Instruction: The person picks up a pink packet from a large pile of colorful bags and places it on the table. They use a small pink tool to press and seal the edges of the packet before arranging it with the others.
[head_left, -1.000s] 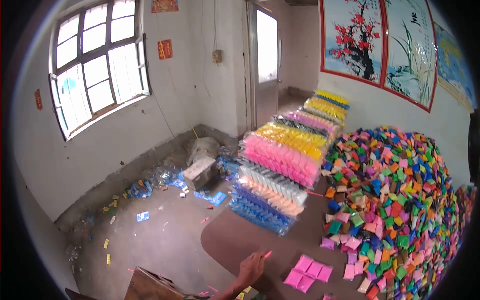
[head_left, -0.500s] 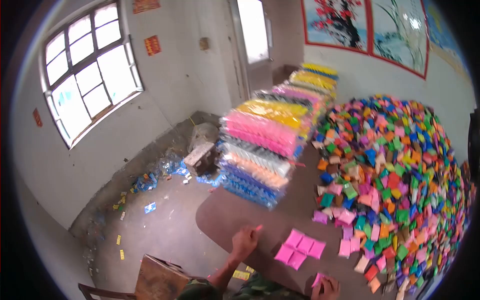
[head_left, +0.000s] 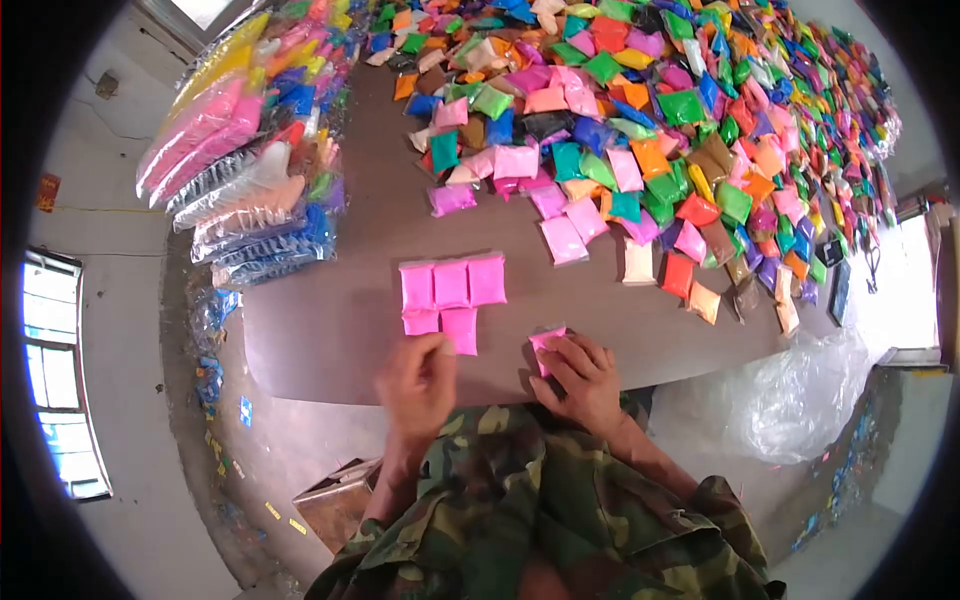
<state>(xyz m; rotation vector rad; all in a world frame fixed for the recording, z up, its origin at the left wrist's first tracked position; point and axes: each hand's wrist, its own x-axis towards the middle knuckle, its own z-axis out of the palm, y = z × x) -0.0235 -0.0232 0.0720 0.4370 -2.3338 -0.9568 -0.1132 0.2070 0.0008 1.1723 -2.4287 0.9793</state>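
Several bright pink packets (head_left: pixel 451 285) lie side by side in two rows on the brown table (head_left: pixel 350 350). Just below the lower row is my left hand (head_left: pixel 418 385), blurred, with its fingers curled together; what they hold, if anything, cannot be made out. To the right, my right hand (head_left: pixel 582 380) rests at the table's near edge, fingers bent over a single pink packet (head_left: pixel 547 340) whose upper part shows.
A large heap of small colourful packets (head_left: pixel 680 105) covers the back and right of the table. Stacked clear bags of coloured packets (head_left: pixel 255 150) stand at the left. Clear plastic (head_left: pixel 800 400) hangs at the right; a brown box (head_left: pixel 338 495) is below the table.
The view has swung down and right onto the table. My left hand has moved from the table's left side to the pink rows. My right hand is still at a single pink packet.
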